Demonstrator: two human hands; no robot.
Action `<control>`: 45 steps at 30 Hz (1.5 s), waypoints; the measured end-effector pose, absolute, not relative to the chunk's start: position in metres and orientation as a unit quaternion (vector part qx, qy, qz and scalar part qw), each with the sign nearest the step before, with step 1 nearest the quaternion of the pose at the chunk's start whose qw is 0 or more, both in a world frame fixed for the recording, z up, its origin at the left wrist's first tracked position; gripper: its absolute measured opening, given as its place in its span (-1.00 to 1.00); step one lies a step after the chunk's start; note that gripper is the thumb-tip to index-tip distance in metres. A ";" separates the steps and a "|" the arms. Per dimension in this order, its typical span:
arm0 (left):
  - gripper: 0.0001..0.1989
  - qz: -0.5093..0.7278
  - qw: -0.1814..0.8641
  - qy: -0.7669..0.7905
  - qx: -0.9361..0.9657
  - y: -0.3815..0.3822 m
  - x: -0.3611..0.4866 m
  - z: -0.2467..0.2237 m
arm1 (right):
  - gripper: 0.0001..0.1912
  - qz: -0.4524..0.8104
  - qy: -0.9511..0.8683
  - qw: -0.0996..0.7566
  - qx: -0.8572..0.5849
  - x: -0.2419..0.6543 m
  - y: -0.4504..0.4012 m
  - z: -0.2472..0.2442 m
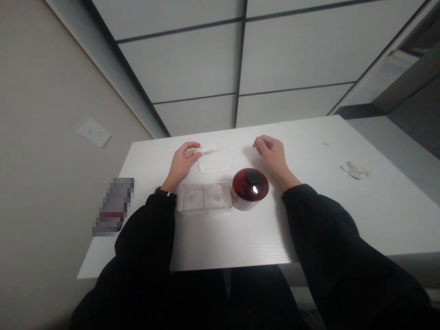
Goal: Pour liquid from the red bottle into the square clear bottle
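Observation:
A thin white sheet, like a tissue (217, 161), lies spread on the white table, its far left edge raised or folded. My left hand (184, 160) pinches that edge between thumb and fingers. To the right of the sheet and apart from it, my right hand (272, 150) rests on its side with fingers curled in, and nothing shows in it. Nearer to me stands a clear two-compartment container (205, 198) with a rounded clear shape in each half. Touching its right side is a round jar with a glossy dark red lid (250, 184) and a black knob.
A crumpled whitish scrap (356, 170) and a smaller bit (326, 144) lie on the right of the table (233, 243). A blurred-out phone-like object (113, 206) sits at the left edge. A wall with a socket (95, 133) borders the left; panelled doors stand behind.

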State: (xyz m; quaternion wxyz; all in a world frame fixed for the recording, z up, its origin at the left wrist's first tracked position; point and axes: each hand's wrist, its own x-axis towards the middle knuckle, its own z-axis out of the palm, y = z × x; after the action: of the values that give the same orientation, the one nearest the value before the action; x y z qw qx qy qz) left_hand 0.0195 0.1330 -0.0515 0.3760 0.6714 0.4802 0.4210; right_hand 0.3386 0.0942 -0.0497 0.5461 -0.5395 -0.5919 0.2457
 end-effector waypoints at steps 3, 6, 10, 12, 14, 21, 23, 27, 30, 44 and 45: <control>-0.64 0.420 0.376 0.486 0.668 0.134 0.019 -0.054 | -0.64 0.246 -0.592 0.544 -0.541 0.339 0.094 -0.050; -0.64 0.418 0.382 0.487 0.665 0.133 0.020 -0.054 | -0.64 0.245 -0.592 0.544 -0.542 0.338 0.094 -0.050; -0.64 0.424 0.382 0.486 0.662 0.134 0.022 -0.053 | -0.65 0.242 -0.590 0.546 -0.544 0.338 0.094 -0.050; -0.65 0.430 0.373 0.489 0.660 0.134 0.022 -0.052 | -0.65 0.242 -0.589 0.546 -0.544 0.338 0.094 -0.051; -0.65 0.436 0.364 0.495 0.657 0.134 0.022 -0.051 | -0.64 0.242 -0.589 0.546 -0.545 0.338 0.095 -0.051; -0.64 0.435 0.380 0.502 0.643 0.131 0.021 -0.050 | -0.64 0.240 -0.589 0.544 -0.547 0.340 0.095 -0.052; -0.64 0.433 0.387 0.502 0.641 0.130 0.022 -0.050 | -0.65 0.241 -0.590 0.543 -0.547 0.340 0.095 -0.053; -0.65 0.430 0.400 0.497 0.639 0.129 0.022 -0.050 | -0.66 0.241 -0.590 0.542 -0.547 0.340 0.095 -0.052; -0.65 0.429 0.408 0.491 0.639 0.129 0.023 -0.049 | -0.65 0.244 -0.589 0.542 -0.548 0.340 0.095 -0.052; -0.57 0.427 0.417 0.486 0.638 0.124 0.025 -0.045 | -0.64 0.245 -0.590 0.537 -0.551 0.339 0.094 -0.051; -0.57 0.426 0.417 0.487 0.638 0.124 0.025 -0.044 | -0.63 0.246 -0.589 0.536 -0.552 0.339 0.094 -0.051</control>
State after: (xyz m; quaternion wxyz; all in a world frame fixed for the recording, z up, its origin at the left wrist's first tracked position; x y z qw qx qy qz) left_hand 0.0250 0.1238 -0.0445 0.4169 0.6382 0.4873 0.4259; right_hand 0.3389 0.0941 -0.0508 0.5363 -0.5519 -0.5895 0.2455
